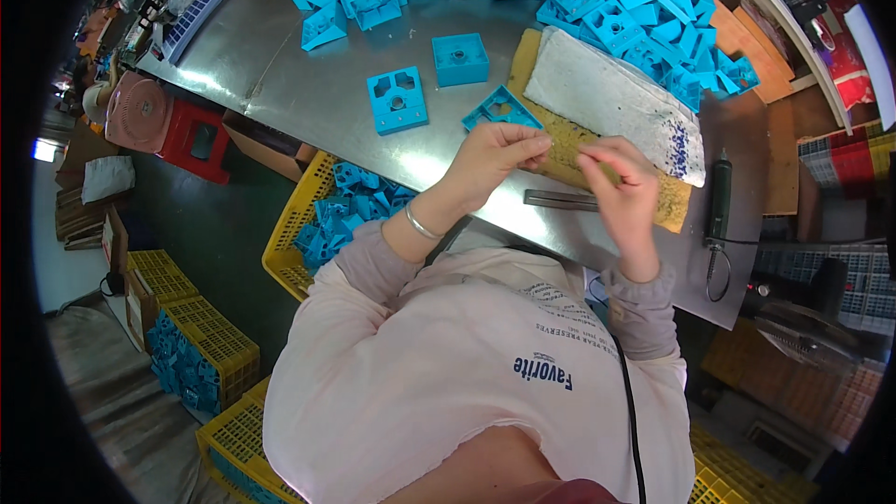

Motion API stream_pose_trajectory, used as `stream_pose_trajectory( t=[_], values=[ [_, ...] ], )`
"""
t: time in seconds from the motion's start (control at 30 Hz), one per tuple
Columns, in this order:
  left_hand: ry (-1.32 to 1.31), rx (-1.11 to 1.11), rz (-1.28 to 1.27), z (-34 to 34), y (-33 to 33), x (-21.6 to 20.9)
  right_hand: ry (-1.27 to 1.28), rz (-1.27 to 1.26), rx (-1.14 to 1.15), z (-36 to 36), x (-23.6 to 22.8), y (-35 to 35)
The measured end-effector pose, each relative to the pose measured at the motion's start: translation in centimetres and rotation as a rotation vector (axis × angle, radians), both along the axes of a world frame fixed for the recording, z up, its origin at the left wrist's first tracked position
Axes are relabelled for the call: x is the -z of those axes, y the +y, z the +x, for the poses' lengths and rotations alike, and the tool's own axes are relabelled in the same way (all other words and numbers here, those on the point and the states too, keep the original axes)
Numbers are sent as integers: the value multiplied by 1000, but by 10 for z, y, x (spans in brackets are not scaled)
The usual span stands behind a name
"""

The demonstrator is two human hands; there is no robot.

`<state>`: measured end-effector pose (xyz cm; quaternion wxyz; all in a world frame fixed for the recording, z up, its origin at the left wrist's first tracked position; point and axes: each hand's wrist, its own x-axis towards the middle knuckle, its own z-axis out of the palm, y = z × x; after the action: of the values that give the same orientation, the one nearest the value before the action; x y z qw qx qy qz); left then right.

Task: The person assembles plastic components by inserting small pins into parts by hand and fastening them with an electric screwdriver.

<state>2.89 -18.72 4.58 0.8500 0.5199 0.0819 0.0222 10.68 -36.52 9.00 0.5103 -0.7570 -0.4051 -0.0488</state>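
My left hand [493, 161] has thumb and forefinger pinched over a yellow mat [525, 61]; anything between the fingertips is too small to make out. Opposite it, a short gap away, my right hand [623, 189] is pinched too, with its fingertips' contents hidden. Just beyond my left hand lies a blue plastic frame [502, 109]. Two more blue plastic parts rest farther off, a square one with holes [398, 100] and a box-shaped one [460, 59]. A white cloth [597, 79] lies on the mat, with many tiny dark pieces [679, 147] at its right end.
Blue parts are heaped [616, 23] along the table's [280, 75] far side. A flat metal strip [560, 200] lies near the front edge. A dark corded screwdriver-like tool [719, 198] sits at right. A yellow crate [291, 224] of blue parts stands below left, near a red stool [194, 138].
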Motion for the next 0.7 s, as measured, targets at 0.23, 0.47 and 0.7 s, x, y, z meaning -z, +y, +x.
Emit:
stream_pose_trajectory(
  t=[0.23,0.47,0.7],
  values=[
    [-14,-98,-129,-16,-21,2,50,87,-7,-20,8,10],
    [4,-105,-260,-24,-29,8,-364,24,-21,-22,9,14],
    [-309,-555,1158,-29,-10,15,-78,-3,-2,-13,26,11]
  ],
)
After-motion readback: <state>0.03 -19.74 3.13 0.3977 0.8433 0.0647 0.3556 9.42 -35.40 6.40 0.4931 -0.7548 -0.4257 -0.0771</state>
